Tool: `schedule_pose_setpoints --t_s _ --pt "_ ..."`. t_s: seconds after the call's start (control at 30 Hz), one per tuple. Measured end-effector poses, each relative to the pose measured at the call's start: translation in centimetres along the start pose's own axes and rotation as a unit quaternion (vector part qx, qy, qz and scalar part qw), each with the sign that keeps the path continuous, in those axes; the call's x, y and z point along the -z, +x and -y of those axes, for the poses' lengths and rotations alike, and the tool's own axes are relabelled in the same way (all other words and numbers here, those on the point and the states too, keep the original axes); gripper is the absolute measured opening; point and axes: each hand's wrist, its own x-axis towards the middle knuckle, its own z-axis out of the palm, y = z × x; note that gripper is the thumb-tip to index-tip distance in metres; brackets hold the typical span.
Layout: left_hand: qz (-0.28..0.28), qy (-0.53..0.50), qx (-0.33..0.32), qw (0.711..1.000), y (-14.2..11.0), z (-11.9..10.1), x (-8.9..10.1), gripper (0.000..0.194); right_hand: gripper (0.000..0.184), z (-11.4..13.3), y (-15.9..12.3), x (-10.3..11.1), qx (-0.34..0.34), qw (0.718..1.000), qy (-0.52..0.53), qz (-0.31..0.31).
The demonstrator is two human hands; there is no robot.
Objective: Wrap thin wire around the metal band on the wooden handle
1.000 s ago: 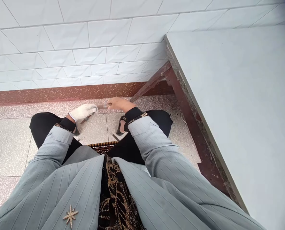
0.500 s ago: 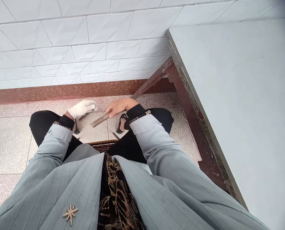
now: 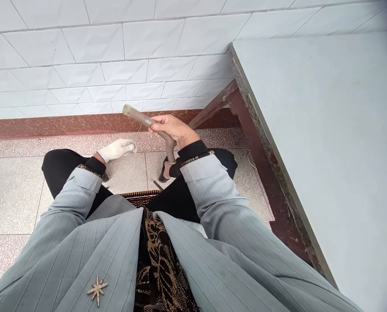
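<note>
My right hand (image 3: 172, 128), bare, is closed round the middle of a hand tool with a straight greyish-brown handle (image 3: 134, 114). Wire is wound round the handle near my fingers. Its free end points up and to the left; beyond my grip, a dark shaft bends downward above my shoe. My left hand (image 3: 116, 150) wears a white knit glove and hovers low over the floor, apart from the tool. Its fingers are pressed together at a small greyish thing, too unclear to name.
A wicker rim (image 3: 138, 198) shows between my knees. On the floor lies a short dark stick-like piece (image 3: 157, 185). A white-topped table (image 3: 317, 130) with a reddish-brown frame stands at my right. The white tiled wall (image 3: 92, 43) rises in front.
My right hand has turned the tool, swinging its handle end up from low left and bringing the bent shaft into view. My left hand has shifted slightly right; the dark piece beneath it no longer shows.
</note>
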Motion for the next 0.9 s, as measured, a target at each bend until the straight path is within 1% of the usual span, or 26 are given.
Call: schedule_pose_setpoints --t_s 0.07,0.13,0.2,0.27,0.33,0.37,0.47,0.53,0.6,0.7,0.8,0.9 --pt "0.007 0.044 -0.005 0.999 0.0 -0.1 -0.2 0.041 0.027 -0.8 0.7 0.0 -0.038 0.994 -0.015 -0.098" --pt "0.013 0.089 -0.009 0.996 0.1 -0.2 -0.3 0.042 0.020 -1.3 1.3 0.0 -0.082 0.979 -0.091 -0.165" --pt "0.016 0.131 -0.013 0.991 0.2 -0.4 -0.3 0.043 0.017 -1.6 1.6 0.0 -0.116 0.949 -0.225 -0.189" --pt "0.015 0.164 -0.017 0.986 0.3 -0.5 -0.3 0.042 0.018 -1.5 1.8 -0.3 -0.139 0.905 -0.362 -0.177" --pt "0.013 0.188 -0.018 0.982 0.3 -0.5 -0.2 0.041 0.022 -1.3 1.7 -0.8 -0.157 0.864 -0.457 -0.140" --pt "0.013 0.196 -0.018 0.980 0.3 -0.5 -0.1 0.041 0.024 -1.3 1.7 -1.0 -0.168 0.849 -0.487 -0.114" --pt "0.006 0.204 -0.021 0.979 0.1 -0.5 0.3 0.041 0.023 -1.5 1.7 -1.8 -0.197 0.820 -0.537 -0.010" --pt "-0.003 0.200 -0.019 0.980 0.0 -0.6 0.6 0.039 0.018 -1.9 1.8 -2.0 -0.212 0.810 -0.542 0.071" --pt "-0.014 0.186 -0.016 0.982 -0.1 -0.7 0.9 0.037 0.014 -2.4 1.7 -2.0 -0.232 0.813 -0.513 0.147" --pt "-0.030 0.152 -0.015 0.988 -0.2 -0.8 1.2 0.034 0.015 -2.7 1.6 -1.8 -0.267 0.838 -0.420 0.225" --pt "-0.054 0.131 -0.001 0.990 -0.3 -0.8 1.4 0.034 0.023 -2.3 1.3 -1.6 -0.256 0.858 -0.352 0.271" --pt "-0.076 0.119 0.005 0.990 -0.2 -0.8 1.7 0.035 0.029 -1.5 0.9 -1.4 -0.229 0.874 -0.306 0.301"
